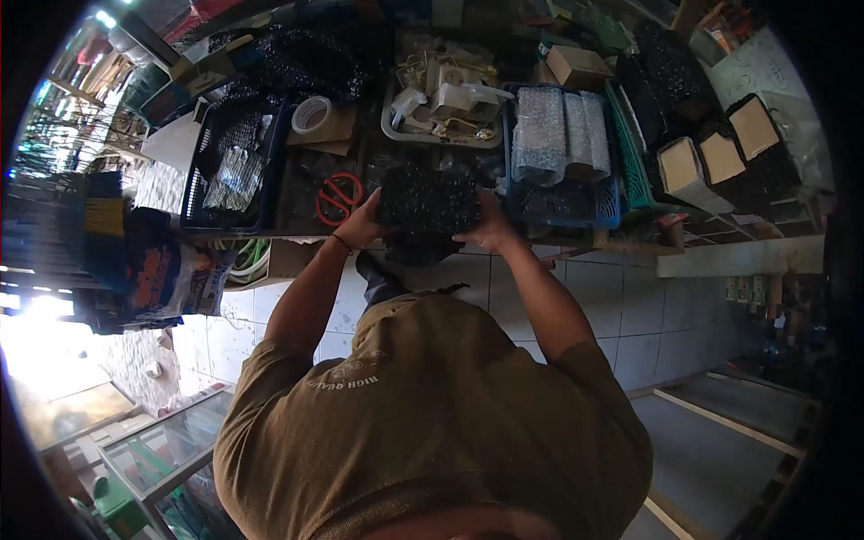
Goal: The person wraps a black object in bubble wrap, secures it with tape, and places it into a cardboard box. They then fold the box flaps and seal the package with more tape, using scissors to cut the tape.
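A dark bundle in black bubble wrap (427,202) is held at the front edge of the work table, between my two hands. My left hand (363,222) grips its left side, and my right hand (489,225) grips its right side. What lies inside the wrap is hidden. Loose black wrap hangs below the bundle, over the table edge. Just left of my left hand lie scissors with red handles (339,198). Behind them, a roll of tape (311,115) rests on brown cardboard (335,135).
A dark blue basket (191,193) with wrapped pieces stands left. At the back middle is a pale tray (432,138) of brass-coloured fittings. A blue basket (562,214) holds clear bubble-wrapped packs (540,135). Black-wrapped boxes (720,157) stand right. A glass case (171,459) is behind me.
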A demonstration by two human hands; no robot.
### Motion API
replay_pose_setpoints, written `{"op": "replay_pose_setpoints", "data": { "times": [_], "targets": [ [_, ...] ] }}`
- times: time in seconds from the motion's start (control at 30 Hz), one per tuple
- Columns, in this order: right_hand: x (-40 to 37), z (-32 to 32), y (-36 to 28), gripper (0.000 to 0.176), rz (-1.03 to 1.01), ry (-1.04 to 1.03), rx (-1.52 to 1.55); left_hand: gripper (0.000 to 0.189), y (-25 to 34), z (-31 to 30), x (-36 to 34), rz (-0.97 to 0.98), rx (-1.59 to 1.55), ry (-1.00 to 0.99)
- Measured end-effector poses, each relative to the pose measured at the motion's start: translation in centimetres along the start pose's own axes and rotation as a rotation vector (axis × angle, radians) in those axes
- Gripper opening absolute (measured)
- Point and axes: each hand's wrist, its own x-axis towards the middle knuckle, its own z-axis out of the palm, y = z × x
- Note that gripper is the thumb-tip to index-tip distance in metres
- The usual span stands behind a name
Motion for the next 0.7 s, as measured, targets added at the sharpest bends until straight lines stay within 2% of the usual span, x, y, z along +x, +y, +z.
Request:
{"op": "replay_pose_setpoints", "data": {
  "times": [0.07,0.1,0.17,0.3,0.37,0.4,0.47,0.5,0.57,0.7],
  "targets": [
    [0.4,-0.1,0.4,0.109,-0.012,0.052,-0.008,0.086,-0.9,0.2,0.2,-0.077,-0.203,0.078],
    [0.4,-0.3,-0.3,0.109,-0.013,0.049,-0.008,0.086,-0.9,0.4,0.2,-0.077,-0.204,0.08],
    [0.3,-0.9,-2.7,0.105,-0.004,0.054,-0.025,0.074,-0.7,1.0,0.2,-0.062,-0.204,0.101],
    [0.9,-0.8,-1.7,0.109,0.054,0.0,0.059,0.065,0.4,1.8,0.2,-0.013,-0.189,0.124],
    [1.3,-0.6,-1.2,0.104,0.107,-0.053,0.394,0.058,0.4,1.7,0.4,-0.067,-0.153,0.105],
    [1.3,-0.5,-1.5,0.104,0.104,-0.055,0.394,0.058,0.1,1.6,0.5,-0.066,-0.152,0.107],
    [1.1,-0.6,-2.2,0.097,0.132,-0.046,0.62,0.06,-0.5,1.6,0.9,-0.177,-0.011,0.15],
    [1.2,-0.7,-2.4,0.097,0.132,-0.044,0.62,0.06,-1.1,1.7,1.1,-0.176,-0.01,0.148],
    [1.4,-0.6,-2.9,0.09,0.039,0.042,0.466,0.069,-2.3,1.9,1.4,-0.206,0.082,0.299],
    [1.8,0.1,-2.3,0.087,0.091,0.1,0.595,0.073,0.6,2.8,1.2,-0.25,0.124,0.408]
  ]
}}
